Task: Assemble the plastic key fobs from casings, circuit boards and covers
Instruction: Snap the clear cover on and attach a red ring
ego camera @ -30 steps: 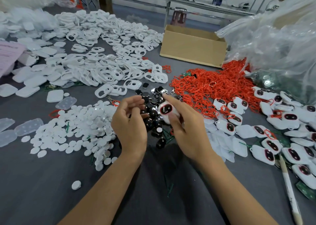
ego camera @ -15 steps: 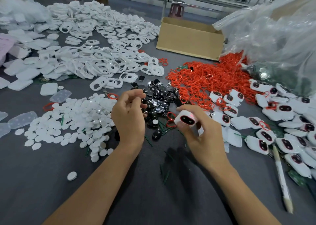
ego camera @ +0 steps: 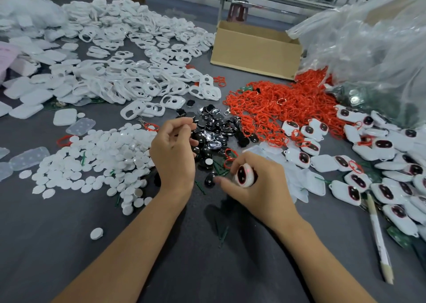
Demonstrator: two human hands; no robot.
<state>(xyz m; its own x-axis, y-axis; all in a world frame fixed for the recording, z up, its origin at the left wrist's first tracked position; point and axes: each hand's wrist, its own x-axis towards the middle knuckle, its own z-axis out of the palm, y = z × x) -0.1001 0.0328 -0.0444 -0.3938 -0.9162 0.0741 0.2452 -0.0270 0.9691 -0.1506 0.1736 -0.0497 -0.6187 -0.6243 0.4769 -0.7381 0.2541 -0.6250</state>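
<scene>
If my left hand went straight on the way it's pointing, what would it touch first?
Most likely the pile of shiny black pieces right ahead of the left hand, though depth is unclear.

Right hand [ego camera: 260, 187] has dropped from up beside the left hand [ego camera: 173, 153], over the pile of black button pieces [ego camera: 212, 127], down and to the right; it now sits low over the grey table [ego camera: 69, 245] at the pile's near edge. The white key fob [ego camera: 244, 175] it grips went from facing the camera right by the left fingers, to lying level, to standing on end with its dark window upright. The right thumb [ego camera: 221, 180] now sticks out leftward, just beside a loose black oval piece [ego camera: 209, 179]. The left hand is now apart from the fob, fingers loosely curled over the pile.
</scene>
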